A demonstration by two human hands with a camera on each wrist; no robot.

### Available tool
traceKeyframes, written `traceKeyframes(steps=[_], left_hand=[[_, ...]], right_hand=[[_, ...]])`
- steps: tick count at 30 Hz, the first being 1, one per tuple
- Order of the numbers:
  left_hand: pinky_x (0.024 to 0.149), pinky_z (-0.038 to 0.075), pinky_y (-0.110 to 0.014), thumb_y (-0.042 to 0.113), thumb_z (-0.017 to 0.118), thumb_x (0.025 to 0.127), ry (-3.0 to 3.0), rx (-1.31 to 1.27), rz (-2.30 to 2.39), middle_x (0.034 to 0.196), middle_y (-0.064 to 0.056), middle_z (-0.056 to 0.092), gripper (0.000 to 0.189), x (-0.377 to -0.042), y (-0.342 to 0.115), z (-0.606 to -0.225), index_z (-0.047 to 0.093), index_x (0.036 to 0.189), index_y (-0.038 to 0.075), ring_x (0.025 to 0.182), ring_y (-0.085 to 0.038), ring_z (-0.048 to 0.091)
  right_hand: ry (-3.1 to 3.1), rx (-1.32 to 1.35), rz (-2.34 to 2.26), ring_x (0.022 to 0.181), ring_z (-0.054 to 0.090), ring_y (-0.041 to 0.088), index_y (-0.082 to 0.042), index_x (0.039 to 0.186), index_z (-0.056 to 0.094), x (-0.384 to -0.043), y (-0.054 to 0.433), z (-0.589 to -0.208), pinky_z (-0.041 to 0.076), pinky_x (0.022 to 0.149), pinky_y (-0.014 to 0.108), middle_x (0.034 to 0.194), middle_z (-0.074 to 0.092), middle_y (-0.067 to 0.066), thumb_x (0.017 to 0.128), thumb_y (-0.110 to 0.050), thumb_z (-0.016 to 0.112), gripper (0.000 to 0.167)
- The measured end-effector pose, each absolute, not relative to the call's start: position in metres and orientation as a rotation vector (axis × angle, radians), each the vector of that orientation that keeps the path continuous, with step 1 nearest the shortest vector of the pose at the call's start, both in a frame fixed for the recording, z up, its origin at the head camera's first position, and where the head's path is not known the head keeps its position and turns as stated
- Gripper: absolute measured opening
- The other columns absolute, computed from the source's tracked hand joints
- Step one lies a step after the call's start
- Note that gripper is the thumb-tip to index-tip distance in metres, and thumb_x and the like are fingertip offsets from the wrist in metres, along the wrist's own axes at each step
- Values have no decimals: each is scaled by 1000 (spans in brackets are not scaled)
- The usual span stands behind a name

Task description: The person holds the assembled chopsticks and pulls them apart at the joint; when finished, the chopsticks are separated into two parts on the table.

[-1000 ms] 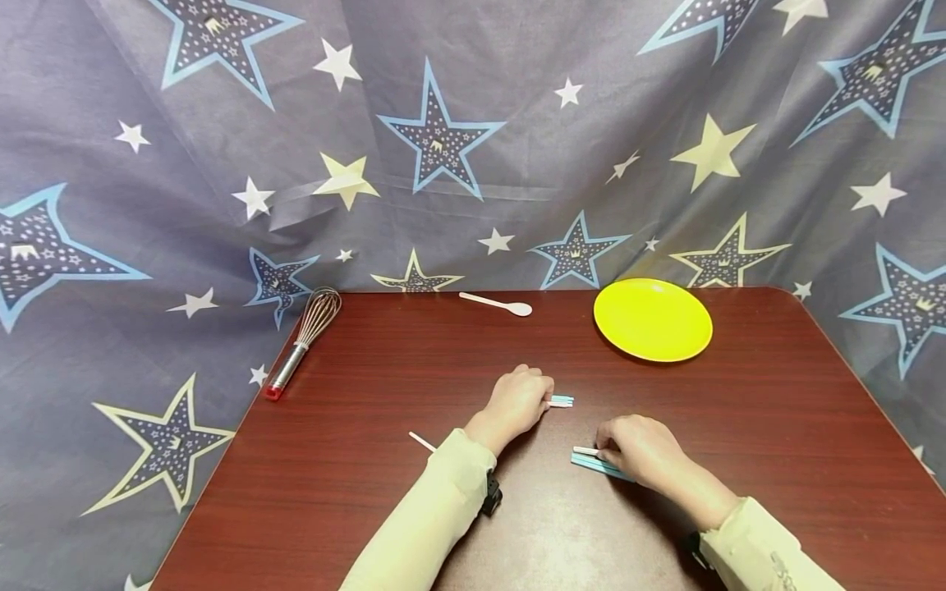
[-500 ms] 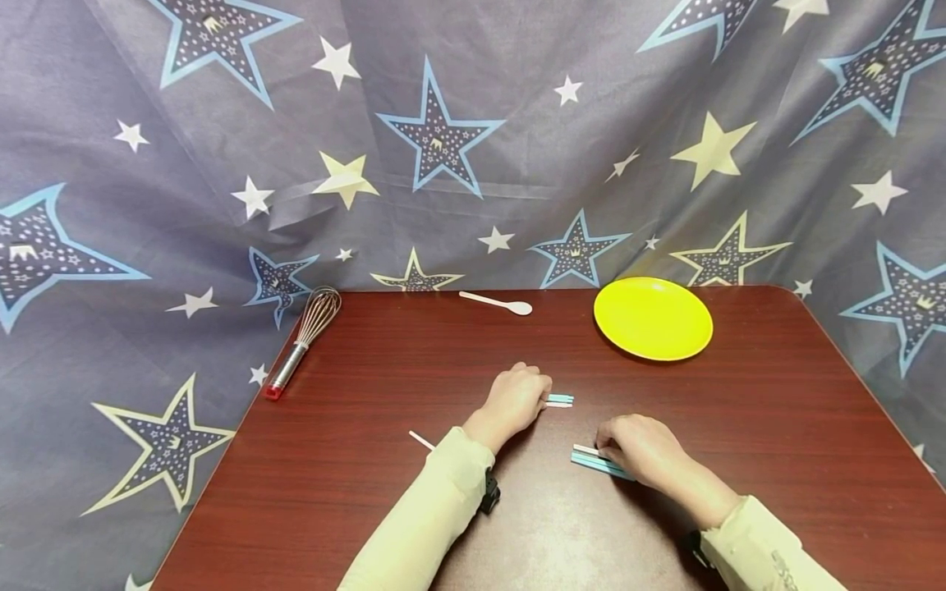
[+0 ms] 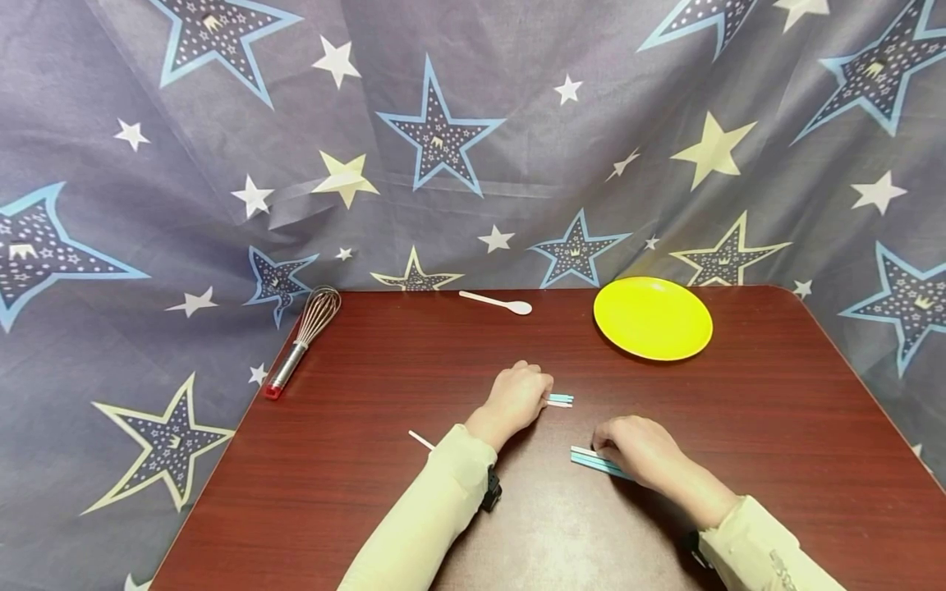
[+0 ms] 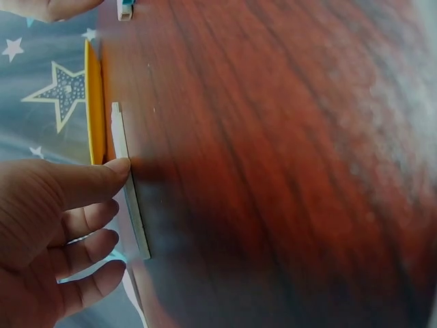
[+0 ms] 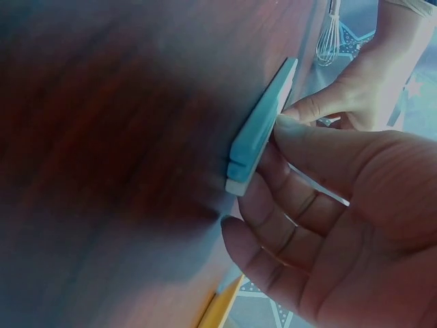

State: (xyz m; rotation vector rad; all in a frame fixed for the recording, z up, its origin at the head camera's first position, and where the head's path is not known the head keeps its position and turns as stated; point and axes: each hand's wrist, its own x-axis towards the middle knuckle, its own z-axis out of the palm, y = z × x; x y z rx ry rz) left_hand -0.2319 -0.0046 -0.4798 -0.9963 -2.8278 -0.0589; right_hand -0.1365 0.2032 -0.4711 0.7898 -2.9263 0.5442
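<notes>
My left hand (image 3: 515,394) rests at the table's middle, pinching a small bundle of slim white and light-blue strips (image 3: 562,400). In the left wrist view its thumb presses on a pale strip (image 4: 134,212) with a narrow stepped tip, while the other fingers bend behind. Nearer and to the right, my right hand (image 3: 639,450) pinches a second set of light-blue and white strips (image 3: 597,464) lying side by side. The right wrist view shows the thumb on this blue-and-white set (image 5: 263,130), the fingers curled at its far side. Each hand hides part of its bundle.
A yellow plate (image 3: 653,318) and a white spoon (image 3: 495,302) lie along the back of the brown table (image 3: 384,361). On the left edge is a whisk (image 3: 303,343). A thin white stick (image 3: 421,441) runs partly hidden beneath the left sleeve. A star-patterned curtain (image 3: 510,180) hangs behind.
My right hand has slid slightly left, bringing the white strip's end about level with the blue strips' ends. The left hand has barely moved.
</notes>
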Motion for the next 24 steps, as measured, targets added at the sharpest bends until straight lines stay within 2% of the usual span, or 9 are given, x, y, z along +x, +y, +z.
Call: traceKeyframes(steps=[14,24], left_hand=[[60,47,-28,20,76,80,-2853,-972,-72,78,6,60,15,-230,-5,-477,63,73,23,78,-16,56],[64,44,-30,24,77,80,-2840,-949,-62,78,7,60,14,-223,-15,-469,63,75,24,79,-16,57]], right_hand=[[-2943,800,554,59,45,2,-21,71,63,-135,203,-469,39,53,24,68,56,-14,75,-2,78,24],[-2927,822,570,60,47,2,-20,72,63,-134,205,-468,40,53,24,69,57,-14,76,-2,77,23]])
